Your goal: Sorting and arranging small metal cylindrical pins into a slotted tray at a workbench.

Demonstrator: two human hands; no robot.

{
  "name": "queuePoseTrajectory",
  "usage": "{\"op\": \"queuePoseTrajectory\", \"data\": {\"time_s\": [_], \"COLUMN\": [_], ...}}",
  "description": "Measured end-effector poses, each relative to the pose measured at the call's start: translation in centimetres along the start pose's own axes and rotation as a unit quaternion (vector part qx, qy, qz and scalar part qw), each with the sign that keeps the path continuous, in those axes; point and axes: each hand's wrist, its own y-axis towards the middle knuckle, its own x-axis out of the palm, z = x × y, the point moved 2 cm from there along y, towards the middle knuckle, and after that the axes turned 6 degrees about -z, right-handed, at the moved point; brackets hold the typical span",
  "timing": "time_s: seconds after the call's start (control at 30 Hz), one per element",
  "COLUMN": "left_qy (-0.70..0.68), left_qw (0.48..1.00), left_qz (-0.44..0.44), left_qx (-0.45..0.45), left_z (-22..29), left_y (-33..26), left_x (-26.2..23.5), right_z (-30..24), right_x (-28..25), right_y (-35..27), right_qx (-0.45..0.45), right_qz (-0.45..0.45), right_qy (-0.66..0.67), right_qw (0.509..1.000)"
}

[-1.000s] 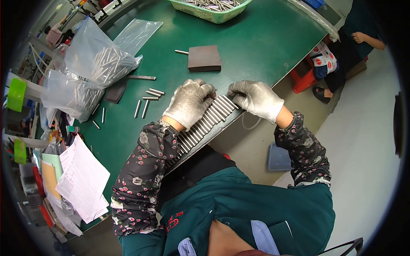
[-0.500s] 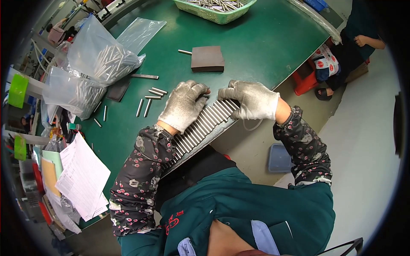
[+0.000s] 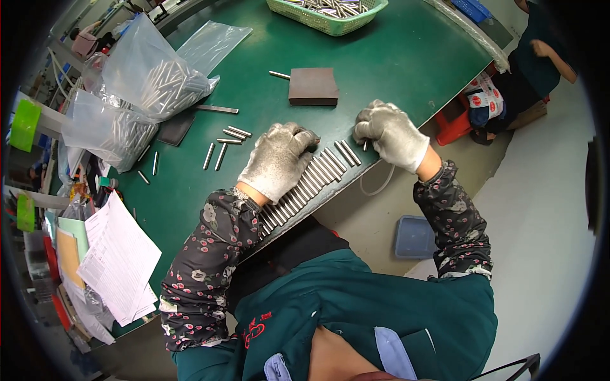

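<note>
A slanting row of shiny metal pins (image 3: 309, 183) lies side by side along the near edge of the green table. My left hand (image 3: 277, 160), in a worn whitish glove, rests over the row's upper side with fingers curled inward; what they hold, if anything, is hidden. To the right of the row my gloved right hand (image 3: 391, 134) is closed, and the end of a metal pin (image 3: 365, 145) pokes out below its fingers. Two pins (image 3: 347, 153) stand a little apart from the rest, nearest the right hand. Several loose pins (image 3: 219, 157) lie left of my left hand.
A brown block (image 3: 313, 86) sits beyond my hands, one pin beside it. Clear bags of pins (image 3: 166, 89) and papers (image 3: 121, 257) occupy the left. A green basket (image 3: 330, 24) of pins stands at the far side. Another person (image 3: 540, 51) is at the right.
My right hand has moved right and slightly away from the row, uncovering its right end. Pins there are now spread apart. My left hand stays over the row with fingers more curled.
</note>
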Motion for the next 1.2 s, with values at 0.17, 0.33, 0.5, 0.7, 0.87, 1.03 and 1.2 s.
{"op": "queuePoseTrajectory", "data": {"time_s": [0.17,0.33,0.5,0.7,0.87,1.03,1.2], "left_qy": [-0.005,0.013,-0.005,0.076,0.041,0.027,0.018], "left_qw": [1.0,0.992,0.978,0.926,0.914,0.936,0.941], "left_qz": [0.014,0.12,0.108,-0.04,-0.075,-0.031,-0.009], "left_qx": [-0.005,-0.048,-0.177,-0.369,-0.395,-0.349,-0.338], "left_z": [-0.3,-4.3,-8.6,-7.4,-6.4,-7.0,-7.9], "left_y": [0.0,-2.5,-6.6,-7.7,-7.0,-5.8,-4.5], "left_x": [-1.7,-5.5,-7.0,-8.4,-7.7,-6.3,-5.7], "right_z": [-0.9,-1.0,-0.6,0.4,3.6,1.4,-1.8], "right_x": [0.8,1.0,-0.8,0.9,-0.6,-1.3,0.8], "right_y": [-0.1,0.0,2.1,7.9,7.7,9.8,16.0], "right_qx": [-0.075,-0.047,0.026,0.064,0.159,0.13,0.097], "right_qz": [0.111,0.093,0.124,0.096,0.181,0.177,-0.019], "right_qy": [0.108,0.075,0.047,-0.069,-0.062,-0.179,-0.134], "right_qw": [0.985,0.992,0.991,0.991,0.969,0.959,0.986]}}
